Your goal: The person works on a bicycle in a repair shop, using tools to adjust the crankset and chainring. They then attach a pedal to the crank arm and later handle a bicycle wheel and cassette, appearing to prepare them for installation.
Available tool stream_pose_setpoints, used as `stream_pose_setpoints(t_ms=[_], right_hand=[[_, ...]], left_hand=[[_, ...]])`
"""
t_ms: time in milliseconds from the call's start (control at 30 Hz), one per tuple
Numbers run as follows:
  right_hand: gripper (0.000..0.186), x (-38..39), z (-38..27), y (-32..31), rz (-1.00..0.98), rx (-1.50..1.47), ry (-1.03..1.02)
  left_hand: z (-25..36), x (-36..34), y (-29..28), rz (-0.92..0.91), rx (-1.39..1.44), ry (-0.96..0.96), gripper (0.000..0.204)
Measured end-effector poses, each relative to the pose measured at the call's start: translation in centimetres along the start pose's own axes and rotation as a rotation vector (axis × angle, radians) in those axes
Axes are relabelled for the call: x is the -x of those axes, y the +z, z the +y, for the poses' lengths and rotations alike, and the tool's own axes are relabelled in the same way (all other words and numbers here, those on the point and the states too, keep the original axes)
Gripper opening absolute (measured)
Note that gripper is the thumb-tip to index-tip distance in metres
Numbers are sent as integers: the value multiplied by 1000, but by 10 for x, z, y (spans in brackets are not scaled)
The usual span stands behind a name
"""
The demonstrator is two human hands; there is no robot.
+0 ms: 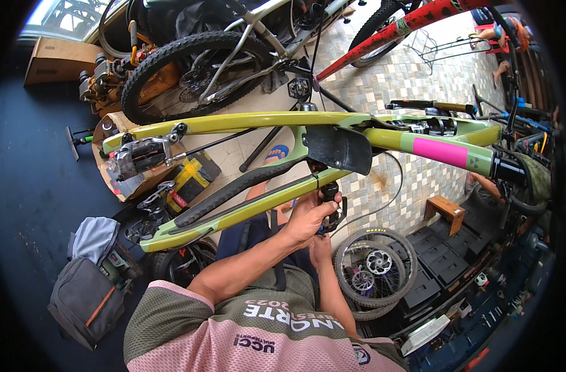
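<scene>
Fingers (325, 209) of a person's left hand (308, 218) curl around a black fitting (330, 191) beneath a mountain bike frame (391, 140) in a crowded workshop; the right hand (321, 248) sits just below, partly hidden, and from here one cannot tell whether its grip is tight or loose.

Glossy yellow-green with paler green patches, the frame stretches across the space in front of the person. Its long tubes spread wide at the left and meet at a black head section (505, 168) on the right. A bright pink panel (441, 152) marks one tube, near a small dark emblem (474, 163), and a curved black guard (340, 150) covers the middle. The lower tube (252, 214) passes just beyond the left fingers, with the black fitting close against its near side.

Large white and dark lettering runs across the person's pink and olive shirt (224, 335). Yellow lettering edges a tyre on the pair of wheels (378, 263) lying to the right. Smaller still, a red label (179, 201) shows on a dark box (202, 173) crossed with yellow tape.
</scene>
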State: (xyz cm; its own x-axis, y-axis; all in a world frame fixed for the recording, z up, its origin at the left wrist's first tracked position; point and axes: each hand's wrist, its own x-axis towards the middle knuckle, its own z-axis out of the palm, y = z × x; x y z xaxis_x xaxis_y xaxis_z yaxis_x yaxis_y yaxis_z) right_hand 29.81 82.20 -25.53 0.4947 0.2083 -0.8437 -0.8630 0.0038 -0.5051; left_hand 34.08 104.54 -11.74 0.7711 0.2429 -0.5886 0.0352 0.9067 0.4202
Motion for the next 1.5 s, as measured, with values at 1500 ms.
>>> stream_pose_setpoints(t_ms=[1500], right_hand=[[45, -17, -15, 4, 56, -119, 63]], left_hand=[[9, 8, -20, 19, 27, -21, 33]])
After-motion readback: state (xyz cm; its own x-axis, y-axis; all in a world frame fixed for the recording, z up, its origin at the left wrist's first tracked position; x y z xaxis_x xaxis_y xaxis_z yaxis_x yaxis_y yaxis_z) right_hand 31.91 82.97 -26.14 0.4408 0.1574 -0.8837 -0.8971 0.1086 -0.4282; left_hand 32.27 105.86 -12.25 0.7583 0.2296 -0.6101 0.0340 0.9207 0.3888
